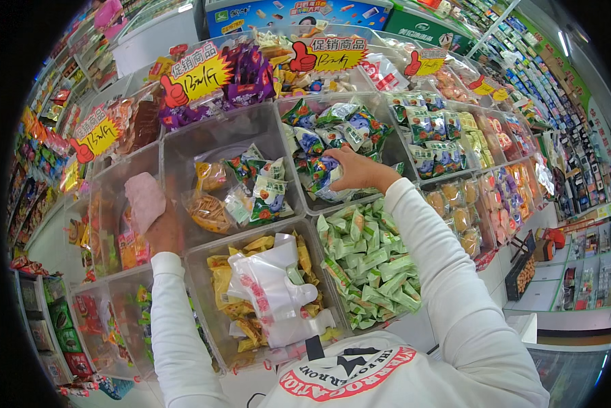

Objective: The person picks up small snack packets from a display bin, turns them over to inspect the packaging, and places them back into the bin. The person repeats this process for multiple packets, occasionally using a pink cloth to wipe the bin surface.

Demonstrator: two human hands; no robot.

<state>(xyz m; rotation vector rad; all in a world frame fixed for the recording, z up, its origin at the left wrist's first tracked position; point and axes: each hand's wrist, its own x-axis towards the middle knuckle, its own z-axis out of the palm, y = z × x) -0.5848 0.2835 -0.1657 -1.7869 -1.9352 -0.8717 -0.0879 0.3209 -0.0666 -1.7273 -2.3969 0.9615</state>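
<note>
My left hand (164, 222) holds a crumpled pink cloth (145, 201) at the left edge of a clear plastic bin (188, 153). That bin has several snack packets on its floor, among them a clear pack of brown sticks (209, 211) and a green-and-white packet (271, 196). My right hand (359, 171) reaches into the bin to its right, fingers spread over a green, white and blue snack packet (323, 176). More such packets (356, 127) lie behind it. Whether the fingers grip the packet I cannot tell.
Nearer me are a bin of green-wrapped sweets (372, 265) and one of yellow packets with white plastic bags (270, 290) on top. Purple-wrapped sweets (247, 76) and price signs (196, 74) stand at the back. Chest freezers (295, 18) are beyond. A person in pink (109, 18) is at far upper left.
</note>
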